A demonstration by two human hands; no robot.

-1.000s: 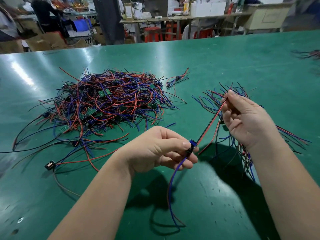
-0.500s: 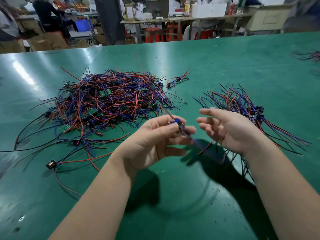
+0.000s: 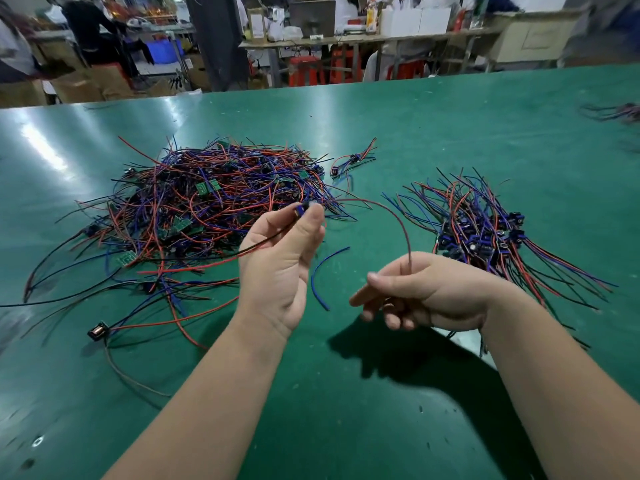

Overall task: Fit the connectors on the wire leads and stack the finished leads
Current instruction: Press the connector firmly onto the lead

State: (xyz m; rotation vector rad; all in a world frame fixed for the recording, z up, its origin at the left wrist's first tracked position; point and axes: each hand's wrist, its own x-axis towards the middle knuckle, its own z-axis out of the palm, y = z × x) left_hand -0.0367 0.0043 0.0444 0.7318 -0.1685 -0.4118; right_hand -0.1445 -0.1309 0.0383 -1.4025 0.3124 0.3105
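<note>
Green table [image 3: 332, 420] shows between both wrists | left hand [image 3: 280, 268]: thumb and forefinger pinch connector [image 3: 300, 210] | red wire [image 3: 388, 211] arcs from it to right hand [image 3: 429, 292], fingers loosely curled, grip unclear | tangle [image 3: 194, 209] edge just beyond left fingertips | stack [image 3: 485, 230] behind right knuckles

Lit brightly and evenly from overhead. White glare streaks on the glossy green tabletop [image 3: 450, 133], strongest at far left. Dark, soft-edged shadows [image 3: 415, 368] beneath both forearms. Motion blur on the right hand [image 3: 433, 292], worst at its fingertips [image 3: 360, 300]. Soft, smeared focus across the cluttered workshop background [image 3: 311, 36]. Bowed, stretched edges from the wide lens.
</note>
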